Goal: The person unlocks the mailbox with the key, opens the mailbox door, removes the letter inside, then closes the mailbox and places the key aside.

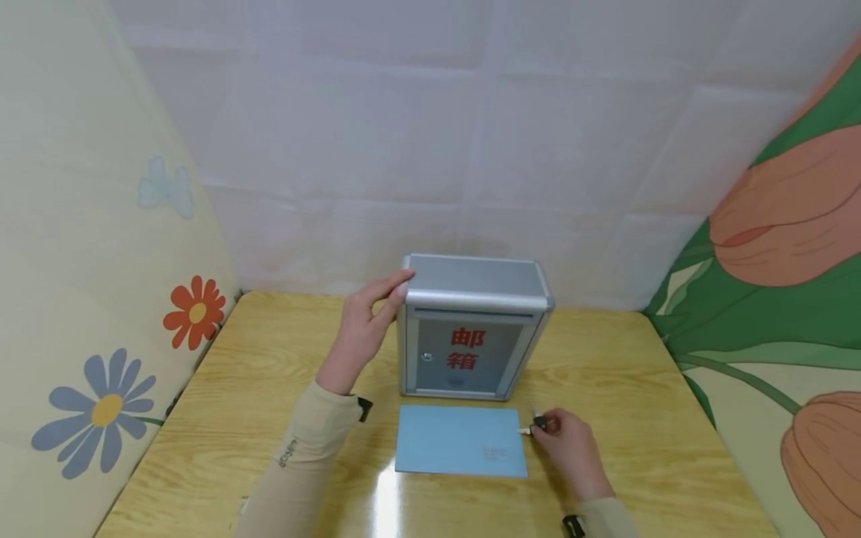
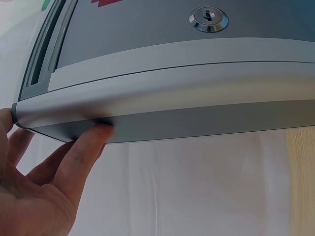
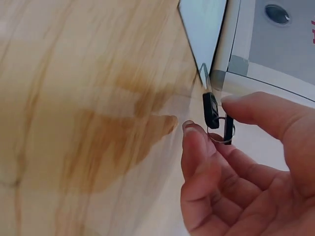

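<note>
A grey metal mailbox (image 1: 464, 359) with red characters and a keyhole lock (image 2: 208, 18) on its front door stands upright on the table. My left hand (image 1: 363, 321) holds its upper left corner; the thumb lies against the side panel and the other fingers reach the top edge. Over the right end of a light blue envelope (image 1: 457, 441), my right hand (image 1: 568, 448) pinches two black-headed keys (image 3: 211, 110) joined by a thin ring. One key's blade points leftward over the envelope's edge in the head view.
The envelope lies flat on the wood-grain table (image 1: 625, 388), just in front of the mailbox. Behind the table hangs a creased white cloth (image 1: 430, 149). Flower-printed cloths flank both sides.
</note>
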Action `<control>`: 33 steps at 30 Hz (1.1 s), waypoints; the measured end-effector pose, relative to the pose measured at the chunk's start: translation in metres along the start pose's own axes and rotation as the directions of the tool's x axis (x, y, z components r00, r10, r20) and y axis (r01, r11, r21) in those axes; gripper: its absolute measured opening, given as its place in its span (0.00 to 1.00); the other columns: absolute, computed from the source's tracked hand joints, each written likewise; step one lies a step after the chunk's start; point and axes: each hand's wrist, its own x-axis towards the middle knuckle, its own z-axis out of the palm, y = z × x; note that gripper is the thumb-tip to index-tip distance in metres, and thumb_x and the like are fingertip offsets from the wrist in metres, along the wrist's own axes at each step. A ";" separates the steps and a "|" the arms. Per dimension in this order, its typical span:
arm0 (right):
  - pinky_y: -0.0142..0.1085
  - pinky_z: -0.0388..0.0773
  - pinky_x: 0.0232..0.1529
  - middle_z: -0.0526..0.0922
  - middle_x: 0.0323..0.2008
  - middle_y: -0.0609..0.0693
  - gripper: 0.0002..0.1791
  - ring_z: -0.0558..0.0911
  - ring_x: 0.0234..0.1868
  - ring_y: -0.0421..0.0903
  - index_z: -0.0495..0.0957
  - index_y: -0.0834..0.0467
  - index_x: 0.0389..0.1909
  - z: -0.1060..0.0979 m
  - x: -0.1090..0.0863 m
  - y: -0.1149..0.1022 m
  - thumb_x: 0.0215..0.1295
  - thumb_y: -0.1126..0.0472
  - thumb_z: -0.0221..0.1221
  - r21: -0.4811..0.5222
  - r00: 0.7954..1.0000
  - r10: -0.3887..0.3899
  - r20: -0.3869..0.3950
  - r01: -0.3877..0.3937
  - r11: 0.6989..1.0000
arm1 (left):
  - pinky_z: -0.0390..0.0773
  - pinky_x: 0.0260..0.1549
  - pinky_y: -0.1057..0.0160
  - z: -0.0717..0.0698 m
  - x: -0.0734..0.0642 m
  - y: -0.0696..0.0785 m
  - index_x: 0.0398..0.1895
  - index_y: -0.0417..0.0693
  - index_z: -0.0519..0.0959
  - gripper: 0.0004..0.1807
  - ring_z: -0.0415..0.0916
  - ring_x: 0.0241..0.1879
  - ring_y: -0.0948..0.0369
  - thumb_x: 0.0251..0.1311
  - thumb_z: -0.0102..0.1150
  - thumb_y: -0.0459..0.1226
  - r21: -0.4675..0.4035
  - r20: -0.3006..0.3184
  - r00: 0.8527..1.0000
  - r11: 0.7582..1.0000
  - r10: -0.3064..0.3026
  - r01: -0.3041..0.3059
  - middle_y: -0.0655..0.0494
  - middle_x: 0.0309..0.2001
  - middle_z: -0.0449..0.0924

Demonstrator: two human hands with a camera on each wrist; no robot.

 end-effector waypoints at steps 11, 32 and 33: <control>0.36 0.66 0.21 0.77 0.24 0.50 0.14 0.72 0.23 0.46 0.77 0.65 0.32 -0.004 -0.005 0.008 0.55 0.59 0.67 -0.139 0.998 0.057 0.040 -0.051 0.989 | 0.81 0.40 0.60 0.000 0.000 0.001 0.63 0.63 0.74 0.19 0.72 0.57 0.59 0.71 0.49 0.47 -0.004 0.006 1.000 1.000 -0.009 0.009 0.58 0.62 0.71; 0.40 0.70 0.20 0.78 0.28 0.53 0.20 0.73 0.23 0.47 0.76 0.68 0.42 0.000 -0.007 0.003 0.61 0.53 0.62 -0.188 0.999 0.033 0.014 -0.030 0.982 | 0.81 0.43 0.55 0.000 -0.003 -0.005 0.69 0.60 0.66 0.23 0.69 0.60 0.59 0.73 0.44 0.47 0.076 -0.006 1.000 0.997 -0.003 0.004 0.60 0.66 0.65; 0.42 0.73 0.23 0.78 0.30 0.55 0.20 0.75 0.25 0.48 0.76 0.68 0.43 0.000 -0.008 0.001 0.62 0.53 0.62 -0.187 1.000 0.018 -0.007 -0.019 0.982 | 0.80 0.44 0.54 -0.001 -0.005 -0.006 0.70 0.60 0.64 0.23 0.70 0.59 0.58 0.73 0.44 0.47 0.092 -0.008 1.000 0.996 -0.002 0.003 0.60 0.67 0.65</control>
